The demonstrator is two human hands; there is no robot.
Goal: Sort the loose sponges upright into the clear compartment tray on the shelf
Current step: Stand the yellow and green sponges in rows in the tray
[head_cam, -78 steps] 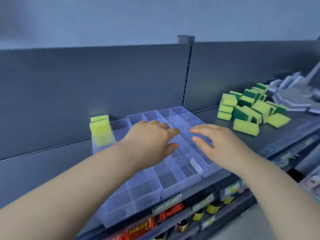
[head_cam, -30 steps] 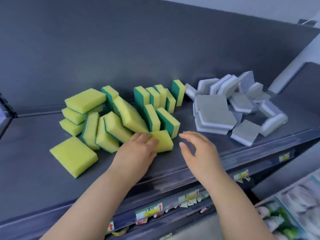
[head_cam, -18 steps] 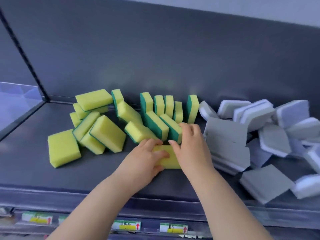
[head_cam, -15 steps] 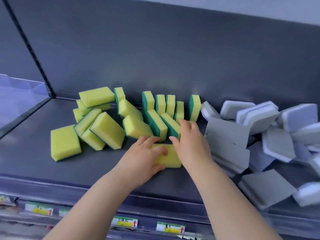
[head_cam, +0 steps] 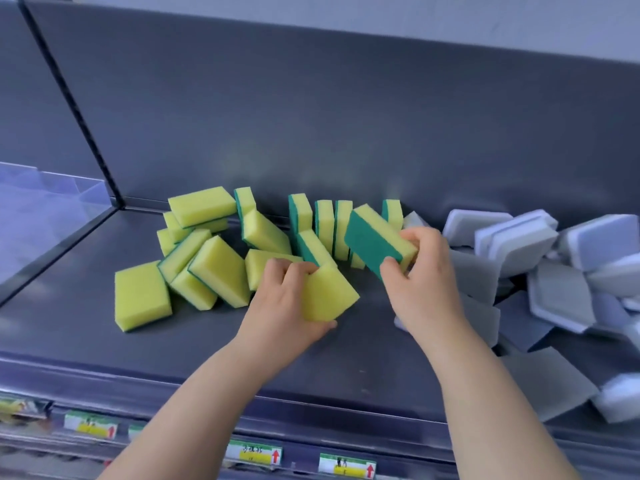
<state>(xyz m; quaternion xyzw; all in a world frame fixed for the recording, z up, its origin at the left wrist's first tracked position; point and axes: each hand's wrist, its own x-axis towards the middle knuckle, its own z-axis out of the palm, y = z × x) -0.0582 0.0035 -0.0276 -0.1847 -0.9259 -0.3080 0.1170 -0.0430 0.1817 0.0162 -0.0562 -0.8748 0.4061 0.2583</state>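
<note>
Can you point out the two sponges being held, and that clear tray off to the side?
held yellow sponge [head_cam: 327, 296]: head view, on its yellow foam face.
held green-faced sponge [head_cam: 372, 242]: head view, on its green scouring side.
clear tray [head_cam: 52, 209]: head view, on its see-through wall, far left.

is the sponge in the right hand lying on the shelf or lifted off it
Lifted. The right hand grips the sponge tilted in the air, green side toward the camera.

You hold one yellow sponge [head_cam: 327, 294] tilted in your left hand [head_cam: 284, 306] and a second sponge [head_cam: 377, 242], green face up, off the shelf in your right hand [head_cam: 422, 282]. The other yellow-green sponges [head_cam: 207, 258] lie heaped or stand on edge behind them. The clear tray [head_cam: 45, 216] sits at the far left.
</note>
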